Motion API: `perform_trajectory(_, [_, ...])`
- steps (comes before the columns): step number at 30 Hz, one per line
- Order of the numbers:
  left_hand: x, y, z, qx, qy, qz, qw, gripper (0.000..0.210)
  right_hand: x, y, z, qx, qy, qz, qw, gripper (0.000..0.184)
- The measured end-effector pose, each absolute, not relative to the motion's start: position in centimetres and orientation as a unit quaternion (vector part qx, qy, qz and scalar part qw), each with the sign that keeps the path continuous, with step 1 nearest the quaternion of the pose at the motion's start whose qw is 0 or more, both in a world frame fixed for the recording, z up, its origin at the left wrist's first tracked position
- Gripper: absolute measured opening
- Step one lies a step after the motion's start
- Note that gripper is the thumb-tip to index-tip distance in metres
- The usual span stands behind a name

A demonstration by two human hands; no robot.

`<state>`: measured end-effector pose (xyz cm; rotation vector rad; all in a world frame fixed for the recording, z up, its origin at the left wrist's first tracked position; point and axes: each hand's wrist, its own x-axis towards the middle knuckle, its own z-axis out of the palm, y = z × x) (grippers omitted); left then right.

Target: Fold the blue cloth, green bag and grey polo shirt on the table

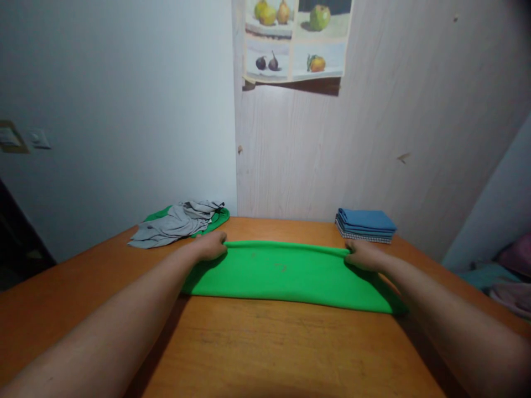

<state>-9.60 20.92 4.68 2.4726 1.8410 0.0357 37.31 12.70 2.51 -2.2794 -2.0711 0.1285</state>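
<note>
A bright green cloth (pixel 286 273) lies as a long folded strip across the wooden table (pixel 282 342). My left hand (pixel 212 246) pinches its far edge near the left end, thumb on top. At the right end of that same edge, my right hand (pixel 365 255) is closed on the cloth in a similar grip. Between the hands the far edge runs taut and slightly raised. Small brownish marks show on the middle of the cloth. Fingers beneath the fabric are hidden.
A crumpled grey garment (pixel 178 224) lies over another green cloth (pixel 219 220) at the back left. A stack of folded blue and checked cloths (pixel 367 224) sits at the back right. Behind the table stands a wooden panel (pixel 290 166) with a fruit poster (pixel 296 41).
</note>
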Motion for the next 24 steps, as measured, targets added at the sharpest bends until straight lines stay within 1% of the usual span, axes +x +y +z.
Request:
perform_trajectory(3, [-10.2, 20.0, 6.8, 0.803, 0.593, 0.066, -0.007, 0.021, 37.5, 11.8, 4.4, -0.754, -0.650, -0.052, 0.082, 0.017])
perform_trajectory(7, [-11.3, 17.6, 9.4, 0.804, 0.553, 0.197, -0.097, 0.019, 37.3, 9.4, 6.7, -0.735, -0.633, -0.176, 0.169, 0.018])
perform_trajectory(9, [-12.1, 15.8, 9.6, 0.810, 0.513, 0.243, -0.144, 0.018, 37.0, 7.4, 7.0, -0.702, -0.644, -0.225, 0.203, 0.017])
perform_trajectory(11, [-13.0, 13.5, 8.6, 0.823, 0.473, 0.258, -0.179, 0.016, 36.7, 4.9, 6.2, -0.665, -0.664, -0.259, 0.224, 0.014])
perform_trajectory(13, [-13.8, 10.9, 6.6, 0.845, 0.441, 0.243, -0.181, 0.013, 36.5, 1.9, 4.4, -0.644, -0.682, -0.264, 0.228, 0.009])
perform_trajectory(15, [-14.5, 8.2, 4.2, 0.864, 0.430, 0.218, -0.148, 0.008, 36.6, -1.1, 2.0, -0.649, -0.686, -0.252, 0.212, 0.010])
perform_trajectory(18, [-15.1, 4.8, 1.2, 0.886, 0.421, 0.175, -0.089, 0.005, 37.5, -4.6, -1.3, -0.611, -0.751, -0.177, 0.176, 0.009])
perform_trajectory(21, [-15.3, 2.8, 0.0, 0.887, 0.431, 0.154, -0.052, 0.008, 38.2, -6.4, -2.8, -0.624, -0.755, -0.136, 0.151, 0.015])
perform_trajectory(24, [-15.4, 2.1, 0.3, 0.884, 0.445, 0.138, -0.038, 0.007, 38.3, -7.2, -2.6, -0.634, -0.753, -0.127, 0.125, 0.018])
